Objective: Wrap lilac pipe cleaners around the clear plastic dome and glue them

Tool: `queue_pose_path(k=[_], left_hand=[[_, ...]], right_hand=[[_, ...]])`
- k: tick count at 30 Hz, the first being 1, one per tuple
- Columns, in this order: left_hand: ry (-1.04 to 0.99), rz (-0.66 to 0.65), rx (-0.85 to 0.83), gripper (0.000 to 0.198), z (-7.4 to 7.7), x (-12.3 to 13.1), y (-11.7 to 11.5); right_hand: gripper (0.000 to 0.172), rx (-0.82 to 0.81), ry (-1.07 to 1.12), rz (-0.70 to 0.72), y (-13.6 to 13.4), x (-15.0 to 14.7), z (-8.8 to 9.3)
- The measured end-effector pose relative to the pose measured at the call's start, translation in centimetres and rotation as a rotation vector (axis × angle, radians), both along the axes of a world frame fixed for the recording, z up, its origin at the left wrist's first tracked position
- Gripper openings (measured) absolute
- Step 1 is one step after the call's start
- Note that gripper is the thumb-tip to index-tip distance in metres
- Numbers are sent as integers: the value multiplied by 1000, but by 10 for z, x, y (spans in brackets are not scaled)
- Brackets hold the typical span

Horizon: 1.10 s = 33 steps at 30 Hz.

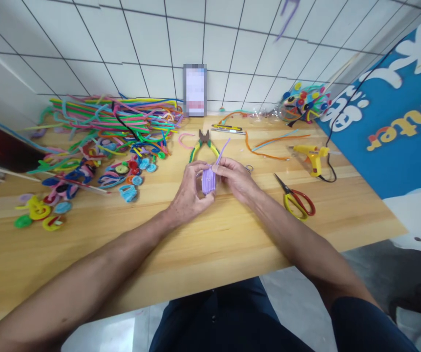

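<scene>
Between my two hands is a lilac pipe cleaner [208,181], wound in several close turns around a small clear plastic piece [199,183]. My left hand [187,191] is closed around the left side of this wrapped piece, thumb below and fingers above. At its upper right, my right hand [239,179] pinches the pipe cleaner with thumb and forefinger, and a free end sticks up past the fingertips. Just beyond the hands lie pliers [204,139] with green and yellow handles, partly hidden by my left fingers.
Bundled pipe cleaners [100,117] lie at the back left, with coiled coloured pieces [128,193] before them. Scissors [298,201] and a yellow glue gun [316,157] with a cord are on the right. A phone [195,90] leans on the tiled wall behind a craft knife [228,128].
</scene>
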<state>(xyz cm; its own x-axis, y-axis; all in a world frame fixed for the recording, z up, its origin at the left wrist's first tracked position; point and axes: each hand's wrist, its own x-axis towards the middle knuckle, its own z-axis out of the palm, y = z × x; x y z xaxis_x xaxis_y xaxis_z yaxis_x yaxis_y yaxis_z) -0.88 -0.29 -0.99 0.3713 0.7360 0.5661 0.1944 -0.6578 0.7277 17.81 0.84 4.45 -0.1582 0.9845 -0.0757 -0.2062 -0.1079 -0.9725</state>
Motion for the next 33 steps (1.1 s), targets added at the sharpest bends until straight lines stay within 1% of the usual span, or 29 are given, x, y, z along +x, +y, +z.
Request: queue_pose_path(k=[5, 9, 12, 14, 19, 26, 33], left_hand=[[3, -14, -16, 70, -3, 0, 1], [49, 20, -9, 77, 1, -1, 1], [74, 37, 43, 72, 5, -1, 0], [63, 29, 25, 70, 5, -1, 0], [36, 3, -46, 72, 0, 0, -2], [22, -7, -23, 73, -4, -1, -1], [16, -31, -25, 73, -6, -3, 1]], right_hand=[[43, -12, 16, 15, 0, 1, -2], [43, -18, 23, 18, 1, 2, -2], [42, -13, 25, 12, 2, 2, -3], [40, -6, 19, 12, 2, 2, -3], [38, 1, 28, 18, 1, 2, -3], [40, -4, 42, 22, 2, 1, -5], [40, 26, 70, 16, 1, -1, -8]])
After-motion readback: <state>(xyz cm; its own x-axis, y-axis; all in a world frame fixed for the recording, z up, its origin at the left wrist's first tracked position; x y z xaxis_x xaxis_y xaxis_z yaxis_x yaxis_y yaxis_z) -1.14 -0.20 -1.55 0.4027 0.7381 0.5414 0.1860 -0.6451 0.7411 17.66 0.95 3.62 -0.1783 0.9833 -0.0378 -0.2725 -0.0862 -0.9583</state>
